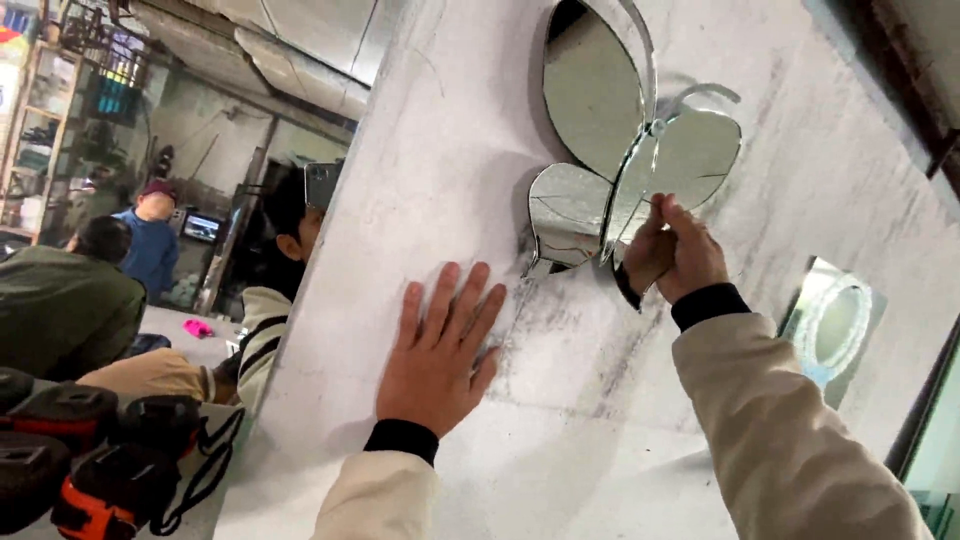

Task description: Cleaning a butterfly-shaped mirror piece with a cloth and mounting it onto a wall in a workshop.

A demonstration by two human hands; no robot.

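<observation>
Across the middle of the frame runs a tilted white board (560, 400), scuffed grey in streaks, and both hands work on it. The left hand (438, 355) lies flat against it at lower centre, fingers spread and holding nothing, apparently to brace the panel. Up and to the right, the right hand (678, 250) is closed in a pinch on the lower edge of a butterfly-shaped mirror (625, 160), which sits against the board in the upper centre; the pinch seems meant to steady or seat one wing piece. Its wrist and pale sleeve cover part of the lower wing. At far right an oval mirror (838, 322) shows. Behind the board's left edge, a seated person (285, 235) looks down, with two more people further left. Black and orange power tools (95, 450) crowd the lower left corner.
</observation>
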